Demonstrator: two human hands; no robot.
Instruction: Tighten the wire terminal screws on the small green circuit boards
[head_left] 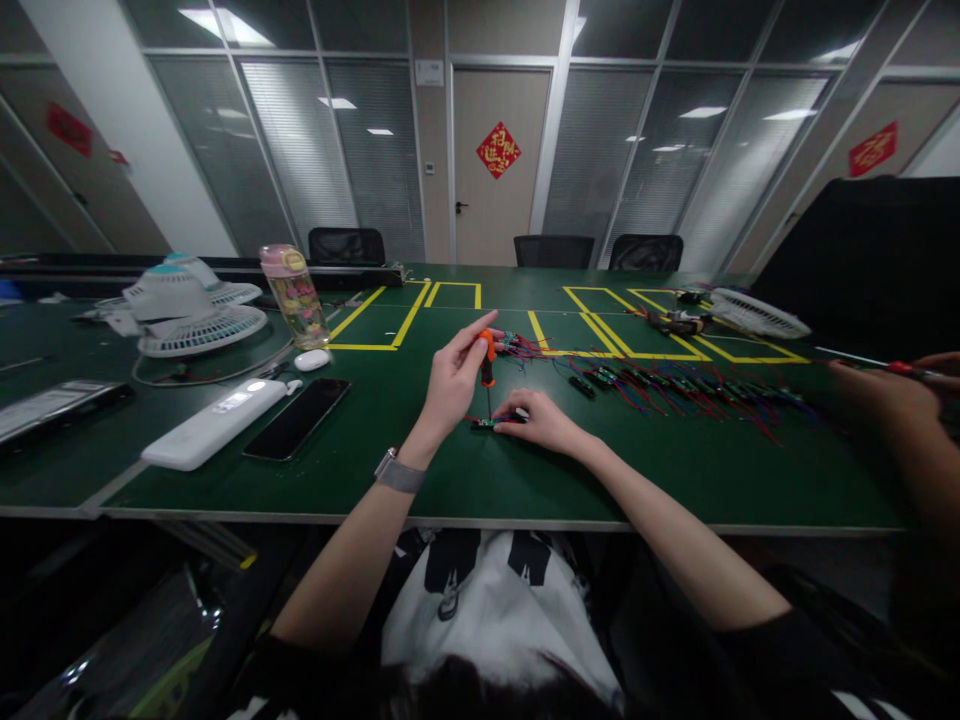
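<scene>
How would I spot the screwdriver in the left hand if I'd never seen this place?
Over the green table, find the left hand, with a watch on its wrist. It grips the screwdriver, whose shaft points down at a small circuit board held by the right hand. The orange and black handle sets it apart from the red-handled tool in another person's hand, far right.
</scene>
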